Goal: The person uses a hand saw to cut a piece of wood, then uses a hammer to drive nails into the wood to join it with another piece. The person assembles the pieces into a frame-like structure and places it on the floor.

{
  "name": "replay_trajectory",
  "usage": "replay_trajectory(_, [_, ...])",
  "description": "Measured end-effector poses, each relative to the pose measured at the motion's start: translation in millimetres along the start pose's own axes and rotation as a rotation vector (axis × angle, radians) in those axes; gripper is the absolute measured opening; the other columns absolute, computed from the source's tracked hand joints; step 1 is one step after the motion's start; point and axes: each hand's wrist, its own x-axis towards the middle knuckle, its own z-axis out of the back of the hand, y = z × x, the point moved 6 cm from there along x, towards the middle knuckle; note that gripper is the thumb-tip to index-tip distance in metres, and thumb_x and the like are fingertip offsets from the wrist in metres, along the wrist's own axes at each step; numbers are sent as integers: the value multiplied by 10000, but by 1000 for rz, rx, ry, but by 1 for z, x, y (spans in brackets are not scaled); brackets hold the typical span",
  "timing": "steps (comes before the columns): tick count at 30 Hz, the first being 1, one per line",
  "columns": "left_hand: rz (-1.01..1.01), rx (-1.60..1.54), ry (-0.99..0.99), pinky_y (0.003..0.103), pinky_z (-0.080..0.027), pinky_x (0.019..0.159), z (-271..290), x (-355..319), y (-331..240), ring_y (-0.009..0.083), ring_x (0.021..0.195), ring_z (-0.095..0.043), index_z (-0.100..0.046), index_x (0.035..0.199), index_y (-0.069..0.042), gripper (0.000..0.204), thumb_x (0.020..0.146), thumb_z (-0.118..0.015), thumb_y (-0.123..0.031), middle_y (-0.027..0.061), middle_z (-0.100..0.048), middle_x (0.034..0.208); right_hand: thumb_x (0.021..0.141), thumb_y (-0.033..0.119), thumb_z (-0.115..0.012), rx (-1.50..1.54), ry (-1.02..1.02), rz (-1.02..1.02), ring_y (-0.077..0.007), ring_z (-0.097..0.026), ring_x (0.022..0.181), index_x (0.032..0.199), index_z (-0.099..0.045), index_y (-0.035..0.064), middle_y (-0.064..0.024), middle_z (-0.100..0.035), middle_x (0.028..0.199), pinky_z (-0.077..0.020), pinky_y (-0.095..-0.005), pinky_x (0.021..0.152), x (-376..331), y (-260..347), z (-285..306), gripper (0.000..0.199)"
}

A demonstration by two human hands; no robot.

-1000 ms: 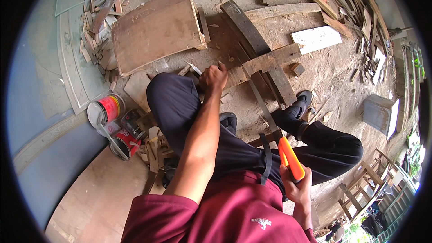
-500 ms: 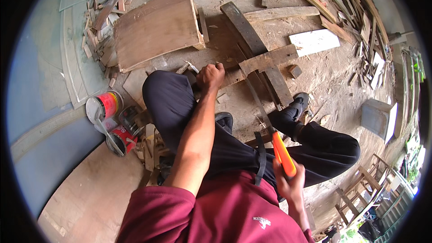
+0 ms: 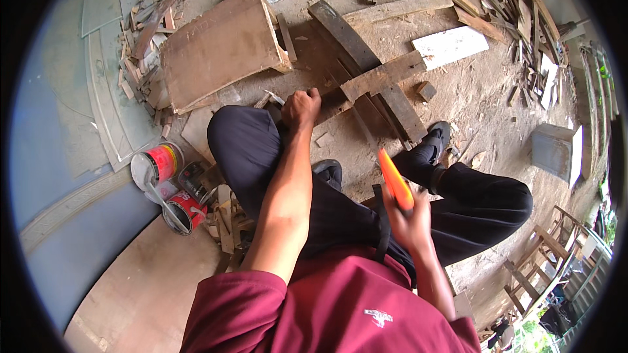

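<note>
My right hand is closed around the orange handle of a handsaw. The saw's thin blade reaches forward, meeting a wooden board and passing beyond its edge. This board lies across a dark timber beam, whose near end shows on the other side. On the left, my left hand is curled in a fist on the left end of the board, beside my raised left knee. My fingers hide the part of the board they grip.
A wooden box-like panel lies ahead on the left. Paint cans stand at the left by a blue wall. A white board, a small wood block and a scrap pile lie to the right. My feet flank the work.
My right hand has pushed the saw forward and slightly left, so less blade shows on the near side of the board. My left hand keeps its grip. The whole view has shifted slightly.
</note>
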Motion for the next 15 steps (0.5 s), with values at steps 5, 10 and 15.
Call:
replay_trajectory(5, [21,-9,-13,495,-547,779,1,1,5,421,871,-693,-742,846,-13,500,856,-492,-446,243,-705,903,907,176,-654,-42,37,-101,-95,-501,533,848,-617,-48,-140,-534,561,-427,-339,503,18,-7,-21,235])
replay_trajectory(10, [23,0,3,487,-546,798,7,6,1,416,893,-693,-738,835,-2,525,857,-457,-445,250,-703,908,897,96,-647,43,11,-177,-67,-503,568,866,-643,-37,-79,-550,578,-432,-290,531,-57,3,28,137])
replay_trajectory(15, [-33,-29,19,478,-546,805,13,-5,-13,412,899,-693,-742,866,-9,521,858,-464,-450,250,-704,918,897,164,-644,-15,22,-130,-91,-500,610,838,-608,-46,-153,-522,597,-441,-345,559,50,-18,-23,221])
